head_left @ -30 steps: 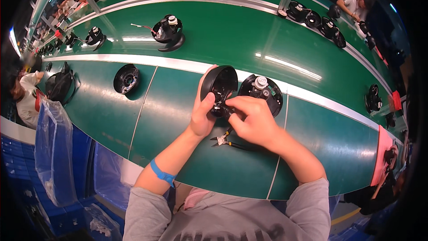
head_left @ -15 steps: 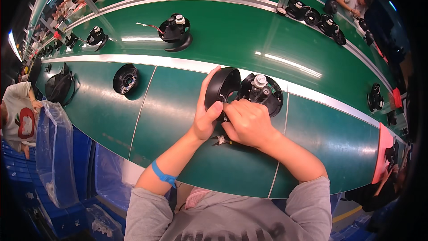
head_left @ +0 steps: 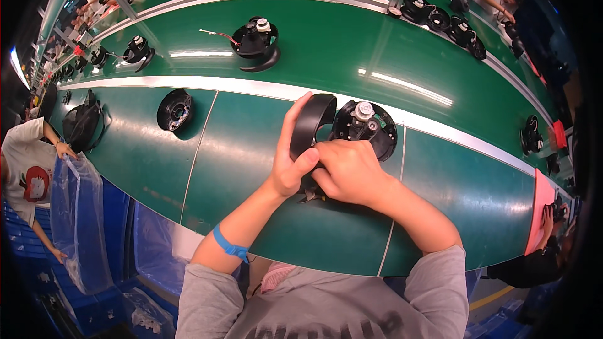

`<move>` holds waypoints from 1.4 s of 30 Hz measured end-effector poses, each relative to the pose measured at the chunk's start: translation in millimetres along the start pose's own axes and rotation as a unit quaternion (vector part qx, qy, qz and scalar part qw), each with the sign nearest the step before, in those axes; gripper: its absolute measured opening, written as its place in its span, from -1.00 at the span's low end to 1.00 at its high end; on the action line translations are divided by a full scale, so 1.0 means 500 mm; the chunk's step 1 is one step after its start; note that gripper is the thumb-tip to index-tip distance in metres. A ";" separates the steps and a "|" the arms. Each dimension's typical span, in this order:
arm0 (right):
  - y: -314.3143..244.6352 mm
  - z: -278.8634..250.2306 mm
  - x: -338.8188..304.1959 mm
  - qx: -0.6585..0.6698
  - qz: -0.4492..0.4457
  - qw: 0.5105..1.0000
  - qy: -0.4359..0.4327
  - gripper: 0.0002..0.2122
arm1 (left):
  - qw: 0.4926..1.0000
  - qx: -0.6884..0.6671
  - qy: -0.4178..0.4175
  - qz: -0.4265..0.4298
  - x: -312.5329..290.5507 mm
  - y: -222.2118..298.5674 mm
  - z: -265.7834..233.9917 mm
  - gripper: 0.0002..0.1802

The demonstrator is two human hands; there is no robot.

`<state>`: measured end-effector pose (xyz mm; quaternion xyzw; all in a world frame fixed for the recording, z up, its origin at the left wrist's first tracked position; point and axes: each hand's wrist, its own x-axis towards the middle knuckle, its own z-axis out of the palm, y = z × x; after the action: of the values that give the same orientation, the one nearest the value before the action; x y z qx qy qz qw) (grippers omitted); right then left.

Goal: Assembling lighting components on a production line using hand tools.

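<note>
My left hand [head_left: 291, 166] grips a round black plastic housing [head_left: 312, 124] from its left side, the thumb over its lower rim. The housing is tilted with its open side toward the right. My right hand [head_left: 352, 171] is closed at the housing's lower right edge, knuckles up; whatever its fingers pinch is hidden. Just beyond that hand lies a round black base [head_left: 384, 144] with a white-capped motor [head_left: 363, 110] on it. Under my wrists, a small part [head_left: 311, 196] with dark pointed ends and a pale middle lies on the green bench, partly covered.
Another black round shell [head_left: 174, 111] lies on the bench to the left. Beyond a pale rail, the green conveyor [head_left: 326, 44] carries a black motor assembly [head_left: 256, 44] with loose wires. A co-worker's hand [head_left: 65, 149] is by a plastic-lined blue bin [head_left: 78, 213] at left.
The motor assembly on the conveyor has shifted a little to the right. My left hand has turned the housing slightly; my right hand stays against it. The co-worker at left has reached outward.
</note>
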<state>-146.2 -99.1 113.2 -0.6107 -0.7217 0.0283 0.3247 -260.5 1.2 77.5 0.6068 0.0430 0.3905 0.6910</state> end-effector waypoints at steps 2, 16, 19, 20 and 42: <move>0.000 -0.003 0.000 0.000 0.010 1.000 -0.007 -0.83 | 1.000 0.004 -0.012 0.000 0.000 -0.006 -0.003 0.11; -0.003 -0.007 0.002 0.003 0.004 1.000 0.003 -0.83 | 1.000 0.001 -0.001 -0.006 -0.005 -0.004 -0.003 0.10; 0.001 -0.006 0.002 -0.007 -0.012 1.000 0.005 -0.84 | 1.000 0.025 -0.004 0.007 -0.005 -0.006 0.001 0.11; 0.004 -0.008 0.002 -0.007 -0.016 1.000 -0.001 -0.83 | 1.000 0.003 -0.003 0.002 -0.003 -0.004 0.004 0.11; 0.035 -0.001 0.007 0.025 0.020 0.997 0.072 -0.78 | 0.974 -0.155 0.089 -0.137 0.013 -0.022 -0.018 -0.34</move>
<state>-131.0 -92.0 107.5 -0.6171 -0.6832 0.0086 0.3902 -255.7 12.5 68.4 0.4434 0.1258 0.3464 0.8170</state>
